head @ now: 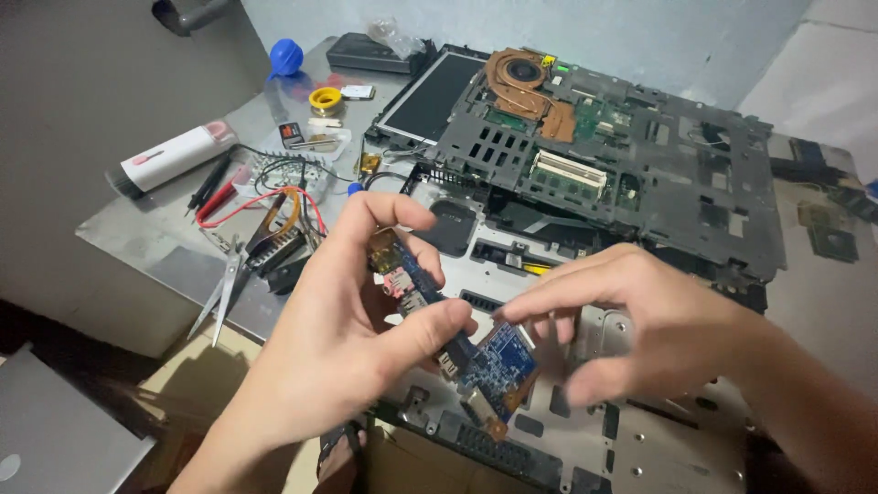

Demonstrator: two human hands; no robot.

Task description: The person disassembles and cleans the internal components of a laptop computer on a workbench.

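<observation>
Grey metal bench (146,242) carries a stripped laptop chassis (640,174) and scattered tools. Above it, the left hand (338,338) pinches a narrow blue circuit board (457,343) between thumb and fingers; the right hand (631,320), fingers curled, touches its lower end. Best gripped by the edges. Ports line one side, gold-brown connectors tip both ends.

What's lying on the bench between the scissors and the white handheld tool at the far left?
In the head view, between the scissors and the white tool lie black and red multimeter probes with red leads; otherwise bare metal bench.
</observation>
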